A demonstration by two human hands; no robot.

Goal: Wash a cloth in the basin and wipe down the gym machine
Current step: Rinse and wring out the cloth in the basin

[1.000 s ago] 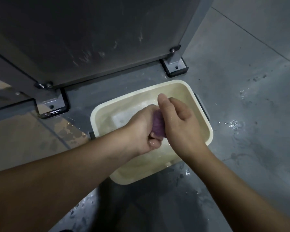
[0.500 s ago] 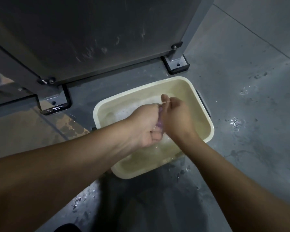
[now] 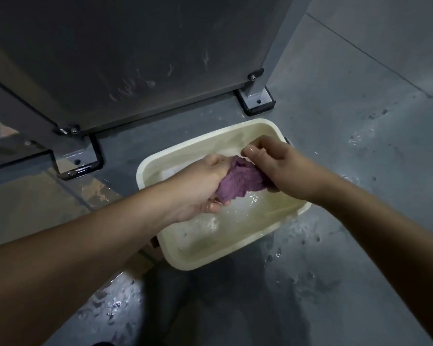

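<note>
Two hands hold one purple cloth (image 3: 238,179) above the basin (image 3: 238,250); the left hand (image 3: 200,188) is closed around the cloth's near end, its fingers curled under the wad; the right hand (image 3: 280,166) grips the far end, thumb and fingers pinched over it. Cloth is bunched and stretched between the two fists, clear of the water as far as can be seen. Basin is cream, rectangular, standing on the grey floor (image 3: 360,221) with shallow water (image 3: 235,221) and some foam inside; it sits at centre, with the hands over its 12 o'clock half. Machine panel (image 3: 135,58) stands at 11 o'clock from the basin, streaked with pale marks; one bolted foot (image 3: 256,101) lies at 12 o'clock just beyond the rim, another foot (image 3: 78,158) at 9 o'clock, apart from it. Floor shows wet splashes at 3 o'clock and at 7 o'clock of the basin.
</note>
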